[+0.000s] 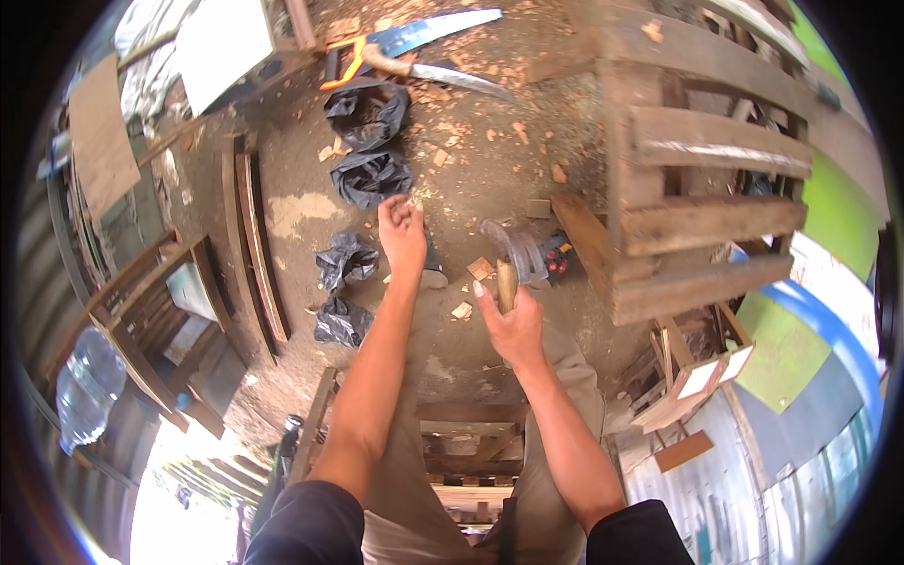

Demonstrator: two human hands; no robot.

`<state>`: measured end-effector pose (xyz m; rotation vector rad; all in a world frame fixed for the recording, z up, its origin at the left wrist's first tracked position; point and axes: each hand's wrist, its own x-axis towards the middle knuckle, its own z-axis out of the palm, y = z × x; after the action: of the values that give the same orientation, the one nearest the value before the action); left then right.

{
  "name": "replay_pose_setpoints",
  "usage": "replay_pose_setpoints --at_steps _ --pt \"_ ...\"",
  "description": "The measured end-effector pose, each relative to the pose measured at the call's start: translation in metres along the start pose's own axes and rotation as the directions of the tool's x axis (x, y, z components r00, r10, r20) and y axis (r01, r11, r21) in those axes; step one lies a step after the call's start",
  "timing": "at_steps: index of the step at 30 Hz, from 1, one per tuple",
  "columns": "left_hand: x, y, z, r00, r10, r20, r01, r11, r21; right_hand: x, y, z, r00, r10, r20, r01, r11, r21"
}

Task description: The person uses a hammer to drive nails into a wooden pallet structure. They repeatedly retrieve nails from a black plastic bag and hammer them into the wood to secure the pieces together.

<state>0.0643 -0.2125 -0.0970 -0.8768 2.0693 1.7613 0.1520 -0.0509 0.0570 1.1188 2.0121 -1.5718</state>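
My right hand [517, 330] is wrapped round the wooden handle of a claw hammer [507, 282]. The hammer's dark metal head is blurred and points away from me, over the dirt floor. My left hand [403, 226] is raised at centre with its fingers curled in; whatever they may hold is too small to make out. Just beyond it is an open black plastic bag [370, 179], with another black bag [367, 113] behind. To the left of my left forearm stand two more black bags [347, 262] [343, 321].
A hand saw [443, 30] with an orange handle and a curved machete [461, 79] lie on the floor [452, 207] among wood chips. On the right stands a slatted wooden pallet structure [716, 221]. Wooden frames [169, 320] and a clear plastic bottle [92, 384] are at left.
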Motion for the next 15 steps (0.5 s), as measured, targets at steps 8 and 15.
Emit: replay_pose_setpoints --at_steps 8,15 --pt "-0.133 0.123 0.071 0.919 -0.220 0.327 0.219 0.975 0.041 -0.098 0.008 -0.086 0.990 0.129 -0.065 -0.123 0.988 0.096" --pt "-0.203 0.172 0.158 0.825 -0.276 0.493 0.338 0.940 -0.040 -0.137 0.017 -0.160 0.943 0.189 -0.276 -0.136 0.970 0.200"
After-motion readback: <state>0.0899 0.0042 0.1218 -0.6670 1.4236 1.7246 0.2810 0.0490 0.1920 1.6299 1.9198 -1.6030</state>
